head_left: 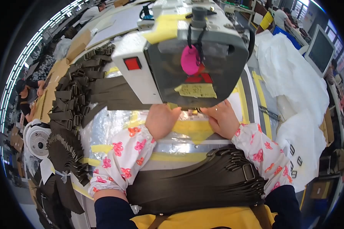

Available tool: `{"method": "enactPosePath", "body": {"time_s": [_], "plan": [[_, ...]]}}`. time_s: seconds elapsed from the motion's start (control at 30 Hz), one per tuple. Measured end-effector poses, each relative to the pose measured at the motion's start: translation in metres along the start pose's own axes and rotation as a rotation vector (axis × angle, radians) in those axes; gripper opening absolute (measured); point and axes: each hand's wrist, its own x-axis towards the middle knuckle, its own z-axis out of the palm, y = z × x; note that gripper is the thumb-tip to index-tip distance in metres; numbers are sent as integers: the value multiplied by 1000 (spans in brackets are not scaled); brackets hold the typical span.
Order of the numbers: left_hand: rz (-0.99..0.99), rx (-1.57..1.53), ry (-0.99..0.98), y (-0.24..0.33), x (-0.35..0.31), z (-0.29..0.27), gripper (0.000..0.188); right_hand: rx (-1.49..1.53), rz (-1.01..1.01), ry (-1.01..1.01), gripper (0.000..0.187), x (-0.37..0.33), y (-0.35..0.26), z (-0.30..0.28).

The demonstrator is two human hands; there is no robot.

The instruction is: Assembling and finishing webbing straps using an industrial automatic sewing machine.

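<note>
Both my hands work under the head of a white and dark grey sewing machine [197,68]. My left hand [162,120] is curled at its lower left edge, thumb toward the middle, the other fingertips partly hidden. My right hand [222,119] is closed in a pinch to the right, its fingertips close to a small bright metal part [193,112]. What either hand grips is too small or hidden. Dark olive straps [120,91] lie flat left of the machine, reaching toward my left hand. A stack of similar straps [191,183] with a metal buckle [249,172] lies between my forearms.
Bundles of buckled straps [67,103] line the left edge near a white fan [39,141]. Small buckles [292,150] lie on white sheeting [294,76] at right, beside a dark metal tool [269,113]. A pink tag [190,60] hangs from the machine. A person [26,97] sits at left.
</note>
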Motion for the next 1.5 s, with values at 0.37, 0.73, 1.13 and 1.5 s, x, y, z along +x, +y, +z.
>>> {"method": "enactPosePath", "body": {"time_s": [0.37,0.73,1.13,1.5], "plan": [[143,-76,-129,2,-3,-26,38,-153,-143,50,30,1,-16,-11],[266,-41,122,4,-26,-34,38,160,-186,157,24,8,-28,-20],[-154,592,-345,-104,-52,-31,46,537,-184,-801,24,-1,-49,-59],[-49,-574,-340,41,-73,-104,39,249,13,-265,21,10,-52,-61]]}}
